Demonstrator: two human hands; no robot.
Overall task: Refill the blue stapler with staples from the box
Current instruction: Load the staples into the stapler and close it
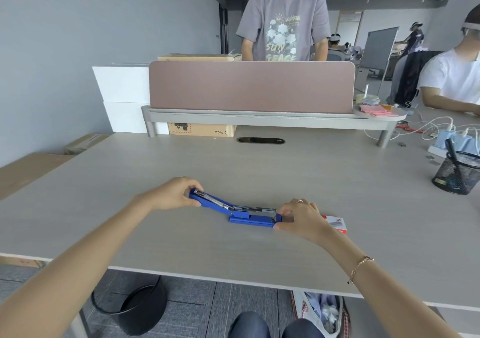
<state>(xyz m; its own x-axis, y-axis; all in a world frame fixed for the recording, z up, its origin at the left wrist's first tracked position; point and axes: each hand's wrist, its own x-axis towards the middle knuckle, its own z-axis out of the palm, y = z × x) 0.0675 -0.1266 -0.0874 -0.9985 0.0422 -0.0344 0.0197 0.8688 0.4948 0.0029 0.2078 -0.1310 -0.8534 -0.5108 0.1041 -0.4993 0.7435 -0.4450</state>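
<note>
The blue stapler (244, 216) lies swung wide open on the table, its lid folded back to the left and its metal staple channel facing up. My left hand (174, 193) grips the far end of the lid. My right hand (301, 216) pinches the front end of the base and channel. The red and white staple box (336, 223) lies just right of the stapler, partly hidden behind my right hand. Whether staples sit in the channel is unclear.
A black mesh pen cup (457, 172) stands at the right, with a power strip and cables (446, 136) behind it. A divider on a raised shelf (250, 88) runs along the back. One person stands behind it; another sits at the right. A black bin (132, 306) is under the table.
</note>
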